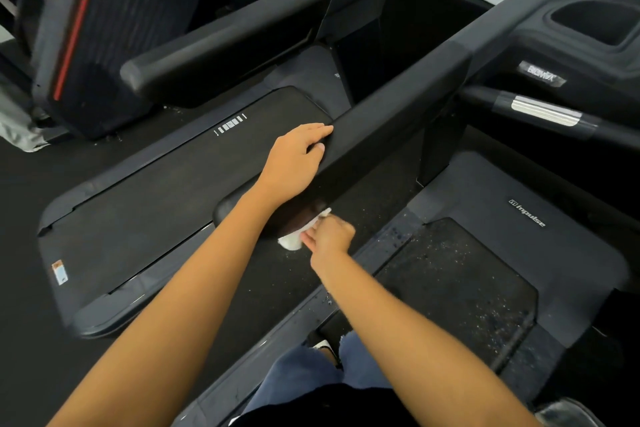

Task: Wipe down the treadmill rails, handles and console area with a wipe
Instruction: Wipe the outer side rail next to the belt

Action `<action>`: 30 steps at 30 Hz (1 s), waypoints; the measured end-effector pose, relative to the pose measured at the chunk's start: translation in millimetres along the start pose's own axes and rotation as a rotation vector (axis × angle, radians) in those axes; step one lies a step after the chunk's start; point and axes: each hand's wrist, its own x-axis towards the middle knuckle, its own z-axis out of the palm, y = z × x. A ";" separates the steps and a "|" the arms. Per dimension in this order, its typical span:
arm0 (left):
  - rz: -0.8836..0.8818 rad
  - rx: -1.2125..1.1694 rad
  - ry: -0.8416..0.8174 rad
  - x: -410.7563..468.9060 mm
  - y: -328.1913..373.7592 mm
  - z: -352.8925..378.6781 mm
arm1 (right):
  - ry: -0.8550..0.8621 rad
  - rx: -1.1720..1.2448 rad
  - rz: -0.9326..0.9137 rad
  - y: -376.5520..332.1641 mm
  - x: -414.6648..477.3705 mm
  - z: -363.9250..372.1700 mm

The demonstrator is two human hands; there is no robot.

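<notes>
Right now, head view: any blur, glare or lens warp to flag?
Head view: right hand and wipe are motion-smeared, left hand resting on the rail is crisp; head view again, bright glare on the chrome sensor plate at right, and the wide-angle lens bows the rail.

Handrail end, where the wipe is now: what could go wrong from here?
1. The left hand rests on the handrail, so the patch under it may be skipped.
2. The right hand pinches a small, bunched wipe. It may slip out or miss the rail's underside.
3. Droplets lie on the treadmill deck nearby, and a foot might slip there.
</notes>
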 end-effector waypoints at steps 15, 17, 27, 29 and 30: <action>-0.054 -0.130 -0.010 -0.3 3.7 -6.5 | -0.034 -0.485 -0.813 31.5 -56.5 -3.8; -0.073 -0.176 -0.007 -0.8 1.7 -7.8 | -0.072 -0.474 -0.918 14.5 -51.9 -5.3; -0.194 -0.405 0.091 -1.3 0.9 -14.0 | -0.031 -1.332 -1.378 -62.8 -7.2 25.8; -0.265 -0.357 0.154 -0.9 -3.3 -15.4 | -0.180 -1.351 -1.408 -25.2 -31.9 18.6; -0.261 -0.321 0.159 -0.8 -5.3 -16.5 | -0.280 -1.374 -1.406 -11.4 -42.5 13.1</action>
